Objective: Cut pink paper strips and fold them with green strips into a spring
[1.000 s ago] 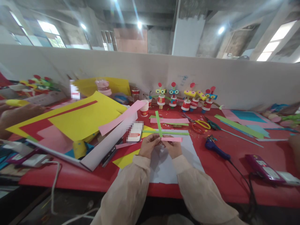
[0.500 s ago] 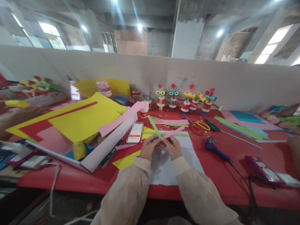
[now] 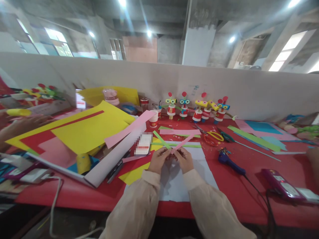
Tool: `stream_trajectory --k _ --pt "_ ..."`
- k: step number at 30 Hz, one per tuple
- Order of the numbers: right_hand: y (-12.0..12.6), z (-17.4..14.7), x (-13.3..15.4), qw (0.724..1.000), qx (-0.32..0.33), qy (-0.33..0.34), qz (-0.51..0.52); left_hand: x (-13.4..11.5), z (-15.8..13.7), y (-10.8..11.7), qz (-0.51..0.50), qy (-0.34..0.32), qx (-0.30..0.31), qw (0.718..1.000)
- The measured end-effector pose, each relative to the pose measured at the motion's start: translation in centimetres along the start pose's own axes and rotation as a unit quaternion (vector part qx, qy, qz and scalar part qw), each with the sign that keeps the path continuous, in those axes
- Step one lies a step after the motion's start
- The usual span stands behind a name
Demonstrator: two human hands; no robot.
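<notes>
Above a white sheet [image 3: 184, 189], my two hands meet and pinch a pair of paper strips at the point where they join. The green paper strip [image 3: 160, 138] slants up to the left from my left hand [image 3: 159, 158], whose fingers are closed on it. From my right hand [image 3: 183, 159], closed as well, the pink paper strip [image 3: 185, 141] slants up to the right. My fingertips hide most of the join. Another green strip [image 3: 191, 145] lies flat on the sheet just behind my hands, and a wider pink strip [image 3: 179, 131] lies beyond it.
Scissors [image 3: 214, 136], pliers [image 3: 225, 135] and a blue glue gun [image 3: 231, 162] lie to the right. Several paper-cup figures [image 3: 183, 108] stand along the partition. Yellow card [image 3: 92, 129] and a rolled white sheet [image 3: 112, 159] cover the left. Another person's hand [image 3: 22, 127] is at far left.
The free ends of the green and pink strips have tilted lower and further apart. My hands stay together at the join, and the whole view has shifted slightly.
</notes>
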State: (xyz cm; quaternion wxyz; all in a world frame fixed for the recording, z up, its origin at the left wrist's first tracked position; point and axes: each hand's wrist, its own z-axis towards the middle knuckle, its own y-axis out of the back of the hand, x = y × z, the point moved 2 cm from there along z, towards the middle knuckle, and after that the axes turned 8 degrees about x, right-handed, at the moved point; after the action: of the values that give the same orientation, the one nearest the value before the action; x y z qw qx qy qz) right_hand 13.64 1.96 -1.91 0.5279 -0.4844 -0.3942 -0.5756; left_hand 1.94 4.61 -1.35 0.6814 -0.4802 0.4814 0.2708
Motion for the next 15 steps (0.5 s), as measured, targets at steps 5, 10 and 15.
stream_trajectory --k 5,10,15 --pt "0.12 0.11 0.07 1.000 0.012 -0.012 -0.010 -0.11 0.07 0.35 0.057 -0.001 -0.012 0.998" --pt "0.16 0.13 0.14 1.000 0.003 -0.013 0.002 -0.47 -0.19 0.27 0.090 -0.009 -0.027 0.996" --pt "-0.17 -0.02 0.44 1.000 -0.006 -0.014 0.017 -0.03 -0.28 -0.04 0.034 -0.004 -0.020 0.999"
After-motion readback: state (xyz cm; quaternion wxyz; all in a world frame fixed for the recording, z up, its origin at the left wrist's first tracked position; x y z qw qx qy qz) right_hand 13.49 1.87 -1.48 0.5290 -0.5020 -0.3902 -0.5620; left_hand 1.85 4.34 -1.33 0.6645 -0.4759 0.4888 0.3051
